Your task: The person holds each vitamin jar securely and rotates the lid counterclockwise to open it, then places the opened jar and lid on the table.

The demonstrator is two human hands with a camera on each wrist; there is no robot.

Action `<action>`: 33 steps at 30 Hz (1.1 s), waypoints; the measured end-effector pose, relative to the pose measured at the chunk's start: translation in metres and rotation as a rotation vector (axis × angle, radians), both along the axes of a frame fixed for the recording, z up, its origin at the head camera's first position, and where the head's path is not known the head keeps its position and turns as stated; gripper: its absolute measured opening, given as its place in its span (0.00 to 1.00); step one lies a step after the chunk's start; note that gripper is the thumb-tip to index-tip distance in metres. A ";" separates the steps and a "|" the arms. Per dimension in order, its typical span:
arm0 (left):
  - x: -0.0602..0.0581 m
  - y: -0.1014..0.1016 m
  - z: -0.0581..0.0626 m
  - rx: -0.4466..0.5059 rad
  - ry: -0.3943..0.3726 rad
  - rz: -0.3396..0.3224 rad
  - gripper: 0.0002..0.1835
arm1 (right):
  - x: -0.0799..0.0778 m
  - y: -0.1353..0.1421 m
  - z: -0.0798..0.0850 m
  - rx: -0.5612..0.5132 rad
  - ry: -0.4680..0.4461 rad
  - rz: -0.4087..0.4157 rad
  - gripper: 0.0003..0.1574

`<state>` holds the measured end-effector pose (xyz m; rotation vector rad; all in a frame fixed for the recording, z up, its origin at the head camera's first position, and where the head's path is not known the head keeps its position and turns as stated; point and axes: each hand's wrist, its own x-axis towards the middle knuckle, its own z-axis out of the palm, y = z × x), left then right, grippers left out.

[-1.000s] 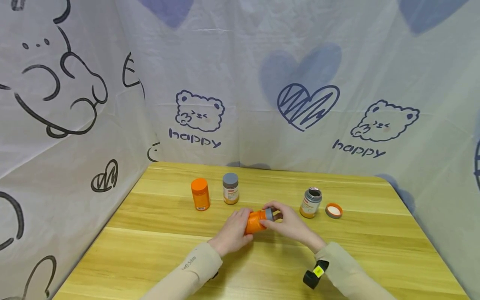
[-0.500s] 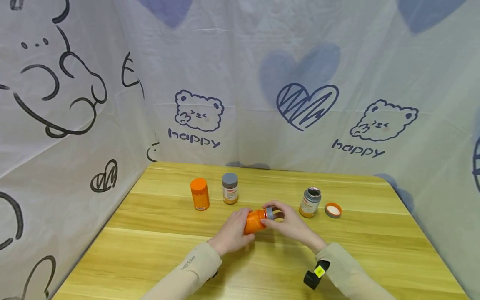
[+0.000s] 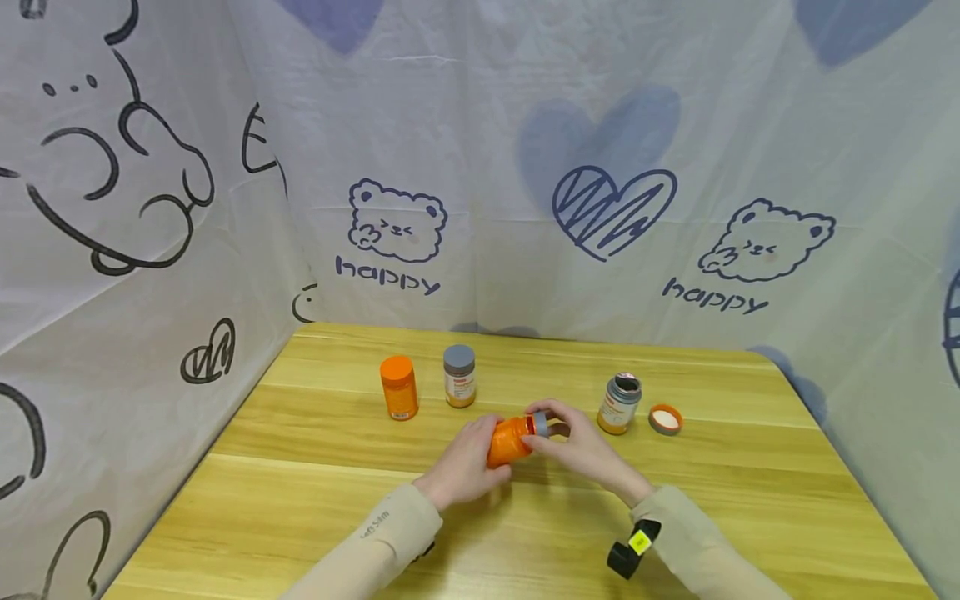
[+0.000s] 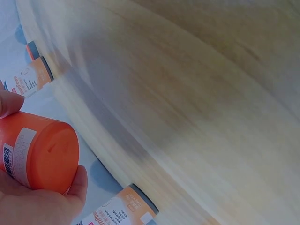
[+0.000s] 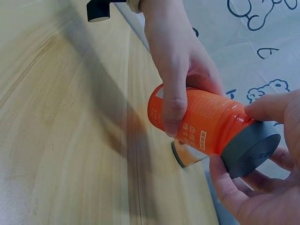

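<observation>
My left hand [image 3: 467, 462] grips the body of an orange pill bottle [image 3: 508, 442], held tilted over the table with its mouth toward the right. At that mouth, my right hand [image 3: 576, 446] pinches a grey lid [image 5: 251, 147] between thumb and fingers. A strip of shiny red-orange neck [image 5: 234, 123] shows between body and lid; whether the lid still touches the neck I cannot tell. In the left wrist view the bottle's round base [image 4: 55, 157] faces the camera, with fingers wrapped around the body.
Behind the hands stand a capped orange bottle [image 3: 399, 390] and a grey-lidded bottle [image 3: 460, 379] with a white label. To the right, an uncapped grey-necked bottle [image 3: 619, 407] stands beside an upturned orange-and-grey lid [image 3: 665, 419]. All rest on a wooden table [image 3: 300, 500] before a printed cloth [image 3: 495, 125].
The grey lid has shifted slightly away from the bottle body, and more of the red-orange neck shows. Both hands keep their hold and have hardly moved.
</observation>
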<state>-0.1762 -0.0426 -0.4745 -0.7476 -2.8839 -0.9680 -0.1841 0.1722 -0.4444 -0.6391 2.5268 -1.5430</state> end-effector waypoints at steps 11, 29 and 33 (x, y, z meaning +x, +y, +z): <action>0.001 0.001 0.001 0.025 0.019 -0.002 0.29 | 0.001 0.003 0.001 -0.051 -0.057 -0.019 0.25; -0.003 0.003 0.002 0.101 -0.042 -0.018 0.30 | 0.001 0.012 -0.005 -0.288 -0.165 0.040 0.30; -0.003 0.003 0.003 0.111 -0.060 -0.023 0.31 | 0.002 0.014 -0.006 -0.321 -0.208 0.025 0.32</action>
